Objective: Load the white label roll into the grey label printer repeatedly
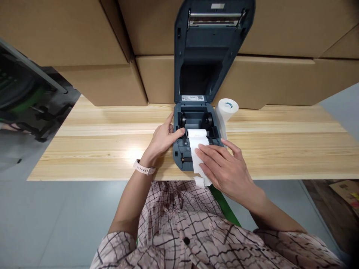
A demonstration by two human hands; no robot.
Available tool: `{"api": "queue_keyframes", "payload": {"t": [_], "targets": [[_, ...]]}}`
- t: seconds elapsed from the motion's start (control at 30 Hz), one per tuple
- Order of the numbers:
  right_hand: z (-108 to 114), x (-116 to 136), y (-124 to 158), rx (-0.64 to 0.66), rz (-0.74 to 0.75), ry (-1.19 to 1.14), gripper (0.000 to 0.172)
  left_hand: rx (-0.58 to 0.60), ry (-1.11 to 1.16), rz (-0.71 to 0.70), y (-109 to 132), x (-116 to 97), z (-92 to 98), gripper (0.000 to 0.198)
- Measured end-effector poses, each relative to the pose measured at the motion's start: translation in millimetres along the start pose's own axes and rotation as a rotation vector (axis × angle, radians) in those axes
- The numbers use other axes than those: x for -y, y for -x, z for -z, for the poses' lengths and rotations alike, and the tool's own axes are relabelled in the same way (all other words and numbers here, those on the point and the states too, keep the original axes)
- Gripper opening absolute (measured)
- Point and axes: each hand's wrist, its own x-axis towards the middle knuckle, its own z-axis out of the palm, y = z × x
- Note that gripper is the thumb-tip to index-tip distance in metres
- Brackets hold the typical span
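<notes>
A dark blue label printer [179, 153] stands on the wooden table with its lid [207, 48] swung up. A small white paper roll [196, 133] lies in its bay, and a paper strip [195, 157] runs from it over the front edge. My left hand [164, 139] grips the printer's left side, thumb reaching into the bay beside the roll. My right hand [224, 168] lies flat on the strip with fingers stretched out, pressing it down. A second white roll [226, 110] stands just right of the printer.
Large cardboard boxes [275, 78] are stacked along the back of the wooden table [280, 145]. Dark equipment with green parts [25, 97] sits to the far left. Grey floor lies below the table's front edge.
</notes>
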Motion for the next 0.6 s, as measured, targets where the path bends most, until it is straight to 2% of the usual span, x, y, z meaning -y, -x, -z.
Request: {"api": "queue_keyframes", "payload": {"t": [0.1,0.6], "targets": [[-0.3,-0.1,0.2,-0.008,-0.001,0.0,0.023,0.051,-0.001,0.018,-0.2,-0.2,0.6,0.087],[-0.7,-0.7,1.2,-0.015,-0.005,-0.03,0.023,0.061,-0.021,0.027,1.9,-5.4,2.6,0.085]]}}
